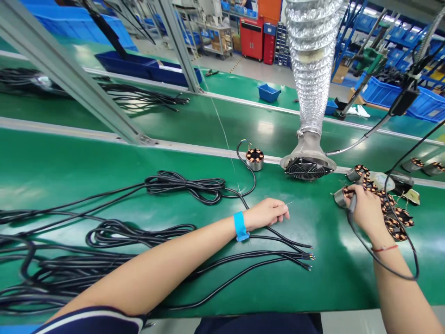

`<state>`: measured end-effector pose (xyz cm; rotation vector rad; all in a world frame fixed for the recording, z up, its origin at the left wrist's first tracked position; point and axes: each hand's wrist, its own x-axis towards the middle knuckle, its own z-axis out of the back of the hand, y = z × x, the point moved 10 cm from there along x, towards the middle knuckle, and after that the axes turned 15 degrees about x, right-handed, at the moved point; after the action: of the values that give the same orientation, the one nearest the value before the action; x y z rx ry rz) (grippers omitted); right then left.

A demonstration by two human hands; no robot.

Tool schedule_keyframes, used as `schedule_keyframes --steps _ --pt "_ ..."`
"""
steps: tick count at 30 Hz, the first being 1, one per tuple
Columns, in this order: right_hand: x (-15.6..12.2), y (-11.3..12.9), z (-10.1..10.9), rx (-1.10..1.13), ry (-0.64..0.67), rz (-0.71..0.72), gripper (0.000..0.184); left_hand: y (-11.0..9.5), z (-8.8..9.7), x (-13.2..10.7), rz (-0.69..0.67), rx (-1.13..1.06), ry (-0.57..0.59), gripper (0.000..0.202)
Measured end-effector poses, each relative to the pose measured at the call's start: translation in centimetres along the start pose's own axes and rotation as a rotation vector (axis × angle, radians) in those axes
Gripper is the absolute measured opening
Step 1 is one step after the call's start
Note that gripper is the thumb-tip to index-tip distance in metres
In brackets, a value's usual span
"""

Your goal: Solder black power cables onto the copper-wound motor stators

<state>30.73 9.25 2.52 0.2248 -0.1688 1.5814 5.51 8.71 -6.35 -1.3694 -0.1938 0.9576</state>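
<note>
My left hand (pixel 268 213), with a blue band at the wrist, is closed with a thin strand of solder wire (pixel 289 203) sticking out from its fingertips. It is over the black cables (pixel 278 254), whose stripped ends point right. My right hand (pixel 365 208) holds a grey-handled soldering iron (pixel 352 204) with a looping black cord; its tip is hidden. The same hand's fingers grip a tilted motor stator (pixel 340 197) at the left of a cluster of copper-wound stators (pixel 396 229). Another stator (pixel 255 160) stands upright near the bench's back rail, with a cable beside it.
A silver fume duct (pixel 309 111) hangs over the green bench (pixel 215 153), its grilled hood low between my hands. Coiled black cables (pixel 184 183) cover the left side. Metal frame posts (pixel 79 79) rise at the left. A small blue bin (pixel 269 93) sits beyond.
</note>
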Motion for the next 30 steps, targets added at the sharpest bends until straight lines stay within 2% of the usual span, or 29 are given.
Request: schedule_keyframes --steps 4,7,10,12,15,20,24,27,30 --pt "-3.5 6.5 0.7 0.290 -0.033 0.239 0.020 -0.4 1.1 0.0 0.006 -0.030 -0.074 0.029" --pt "-6.1 11.2 1.1 0.406 -0.044 0.339 0.020 -1.2 1.6 -0.2 -0.020 -0.048 -0.099 0.036" --pt "-7.4 13.8 1.2 0.528 -0.023 0.373 0.020 -2.3 1.4 -0.3 -0.077 -0.008 -0.091 0.034" --pt "-7.6 13.9 1.5 0.633 -0.034 0.361 0.022 -2.7 1.2 -0.3 -0.099 0.019 -0.090 0.028" --pt "-7.5 12.6 1.2 0.764 -0.077 0.287 0.034 -2.5 1.1 0.0 -0.063 -0.023 -0.097 0.024" --pt "-7.8 10.9 -3.0 0.902 0.005 0.128 0.055 -2.5 -0.1 1.4 0.004 -0.213 0.048 0.016" --pt "-7.9 10.6 -5.1 0.966 -0.010 0.165 0.057 -3.9 -1.4 3.2 -0.055 -0.389 0.166 0.015" --pt "-7.7 10.4 -5.0 0.958 -0.038 0.188 0.057 -4.4 -1.6 3.8 -0.089 -0.444 0.165 0.016" --pt "-7.4 10.5 -4.0 0.965 -0.062 0.186 0.057 -4.0 -1.1 2.7 -0.122 -0.307 0.117 0.021"
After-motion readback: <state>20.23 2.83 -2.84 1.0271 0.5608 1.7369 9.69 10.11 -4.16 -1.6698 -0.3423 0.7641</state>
